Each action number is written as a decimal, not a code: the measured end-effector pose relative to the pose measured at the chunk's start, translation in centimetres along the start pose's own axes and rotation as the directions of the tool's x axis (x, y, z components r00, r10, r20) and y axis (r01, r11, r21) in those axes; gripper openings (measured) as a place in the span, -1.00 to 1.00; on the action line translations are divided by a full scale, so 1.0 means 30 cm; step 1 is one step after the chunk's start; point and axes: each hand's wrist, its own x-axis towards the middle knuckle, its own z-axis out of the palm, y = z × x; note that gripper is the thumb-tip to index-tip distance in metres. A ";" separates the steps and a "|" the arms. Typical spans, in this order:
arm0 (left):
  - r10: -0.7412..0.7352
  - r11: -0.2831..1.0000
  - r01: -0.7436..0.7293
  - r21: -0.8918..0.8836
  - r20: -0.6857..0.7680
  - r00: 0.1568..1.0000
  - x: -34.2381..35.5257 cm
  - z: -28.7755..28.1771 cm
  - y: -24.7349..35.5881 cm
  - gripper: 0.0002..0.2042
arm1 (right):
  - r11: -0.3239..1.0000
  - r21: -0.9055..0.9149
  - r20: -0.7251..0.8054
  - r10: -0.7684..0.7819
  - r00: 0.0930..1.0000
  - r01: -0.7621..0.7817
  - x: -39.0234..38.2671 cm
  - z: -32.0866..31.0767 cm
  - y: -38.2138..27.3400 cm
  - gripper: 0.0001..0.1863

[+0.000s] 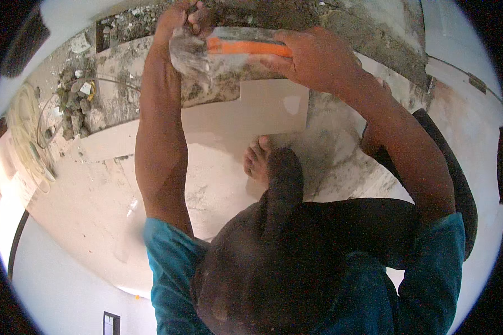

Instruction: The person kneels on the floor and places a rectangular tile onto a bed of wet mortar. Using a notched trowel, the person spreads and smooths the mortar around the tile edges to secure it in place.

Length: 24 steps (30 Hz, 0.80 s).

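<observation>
My left hand (pixel 189 18) is at the top edge, fingers curled; what it holds, if anything, I cannot make out. A blurred, pale grey smear or dusty material (pixel 190 56) lies just below it. My right hand (pixel 313 58) grips a long grey and orange tool (pixel 240 46), which spans toward my left hand over a dirty strip of floor. A light square tile or board piece (pixel 271 109) lies beneath, near my bare foot (pixel 257 159).
A heap of rubble (pixel 75 103) and a coiled pale hose or cable (pixel 25 134) are at the left. Dark soil and debris (pixel 126 30) run along the top. My knee in dark trousers fills the lower middle. A white wall (pixel 61 262) shows at lower left.
</observation>
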 end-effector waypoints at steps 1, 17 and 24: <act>-0.019 0.999 0.020 -0.026 0.035 0.999 0.009 -0.030 0.000 -0.70 | 0.999 0.015 0.013 0.047 0.999 -0.047 -0.003 0.008 0.007 -0.47; 0.215 0.910 -0.245 0.333 0.124 0.969 0.010 -0.119 0.032 -0.66 | 0.968 0.200 -0.001 0.152 0.988 -0.149 0.000 0.020 0.042 -0.47; -0.105 0.987 0.110 -0.116 0.043 0.994 0.019 -0.022 0.020 -0.83 | 0.964 0.148 0.134 0.204 0.970 -0.223 0.013 0.008 0.046 -0.49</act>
